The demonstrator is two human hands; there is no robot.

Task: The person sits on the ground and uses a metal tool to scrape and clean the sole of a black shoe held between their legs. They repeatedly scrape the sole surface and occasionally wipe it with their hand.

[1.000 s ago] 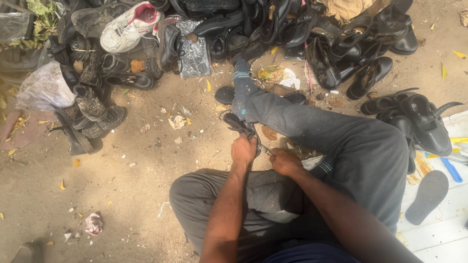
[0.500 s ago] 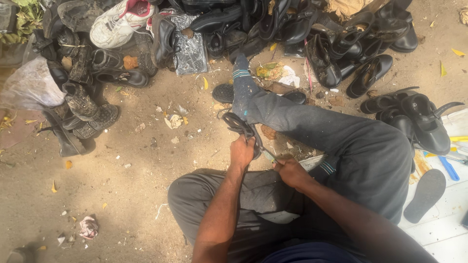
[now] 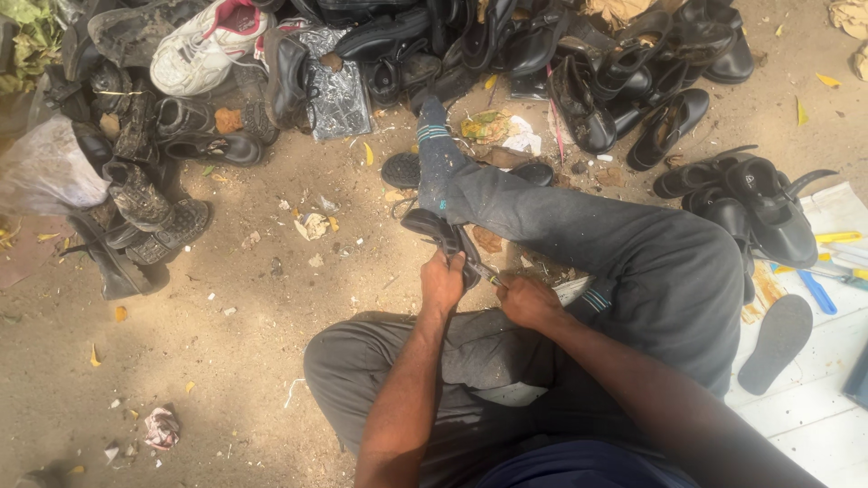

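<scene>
Near the middle of the frame, a black sandal (image 3: 445, 237) is being held over the person's lap, its toe pointing toward the upper left. The left hand (image 3: 442, 282) is gripping it from below, its grip clamped around the sandal's near end. Just to the right, the right hand (image 3: 527, 301) is curling into a closed grip on something small at the sandal's heel; what it is pinching is too small to tell. Both hands are resting against the grey trousers (image 3: 633, 262), with one leg stretching toward the upper middle and ending in a grey striped sock (image 3: 437, 149). Beyond the foot, a heap of dark shoes (image 3: 579, 63) is lying across the top of the frame, with a white sneaker (image 3: 203, 45) at the upper left. At the right edge, a loose sole (image 3: 776, 342) is lying on pale boards (image 3: 814, 398). Sandy ground (image 3: 208, 325) is spreading across the lower left.
</scene>
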